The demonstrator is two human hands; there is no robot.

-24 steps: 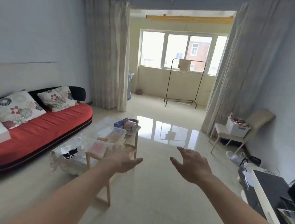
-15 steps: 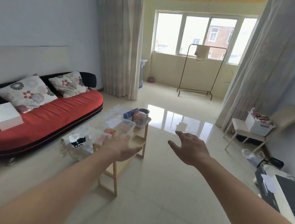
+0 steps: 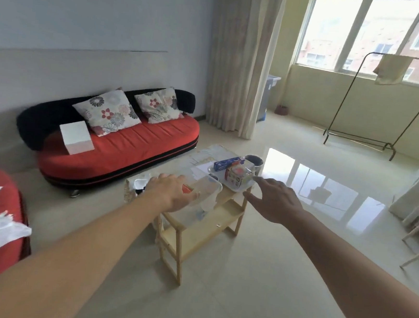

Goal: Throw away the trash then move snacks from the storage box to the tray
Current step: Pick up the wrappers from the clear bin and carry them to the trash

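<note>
clear storage box (image 3: 209, 191), tray (image 3: 239, 186) beside

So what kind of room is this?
Most likely a home living room: a long red sofa with a black back and flowered cushions, a small pale wooden table in front of it, long beige curtains and a metal clothes rack by the window.

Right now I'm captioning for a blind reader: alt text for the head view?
Two bare, empty hands, left hand and right hand, reach toward a low pale wooden table holding a clear plastic storage box and a white tray of packaged items; a red sofa stands behind.
</note>
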